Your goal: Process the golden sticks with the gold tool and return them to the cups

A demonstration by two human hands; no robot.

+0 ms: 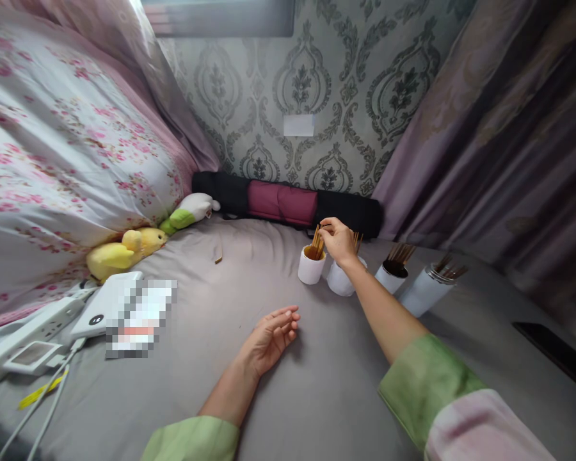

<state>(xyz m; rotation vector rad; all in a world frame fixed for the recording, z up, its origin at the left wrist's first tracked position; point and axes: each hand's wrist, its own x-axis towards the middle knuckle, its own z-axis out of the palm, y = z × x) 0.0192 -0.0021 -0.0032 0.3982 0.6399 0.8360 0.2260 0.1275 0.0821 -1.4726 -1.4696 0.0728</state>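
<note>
My right hand [336,241] is closed in a pinch at the tops of thin wooden sticks [316,241], which stand in a short white container [312,269] with an orange-brown inside. Its fingers partly hide how many sticks they grip. Behind my right wrist stands a second white container [340,280], also with sticks. Farther right are a white container with a dark inside [390,283] and a taller, tilted-looking white one [425,294], both holding several sticks. My left hand [272,337] rests on the grey sheet, fingers loosely curled and apart, holding nothing.
A black and maroon roll [282,202] lies along the wall. Plush toys [127,250] line the left side, near a white power bank [106,304], a power strip [33,339] and cables. A dark flat object [557,352] lies at right. A small bent item [218,256] lies on the sheet [196,307].
</note>
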